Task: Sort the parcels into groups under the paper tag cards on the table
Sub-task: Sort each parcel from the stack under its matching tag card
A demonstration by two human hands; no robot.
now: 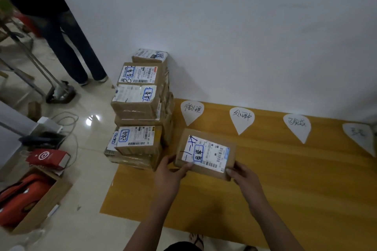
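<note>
White wall up top, yellow-wood bench (285,179) along the bottom with four paper tag cards (242,118) in a row. Both grips, left hand (171,171) and right hand (243,175), clamp one parcel (206,154) low-centre under the leftmost card, beside the unsorted stack (140,108). Misreading its scribbled label probably lands it under the wrong card; a bump might topple the stack. Cardboard box (40,206) at lower left holds something red.

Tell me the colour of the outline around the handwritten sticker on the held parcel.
Blue, on the brown cardboard parcel; clearest in the head view.
</note>
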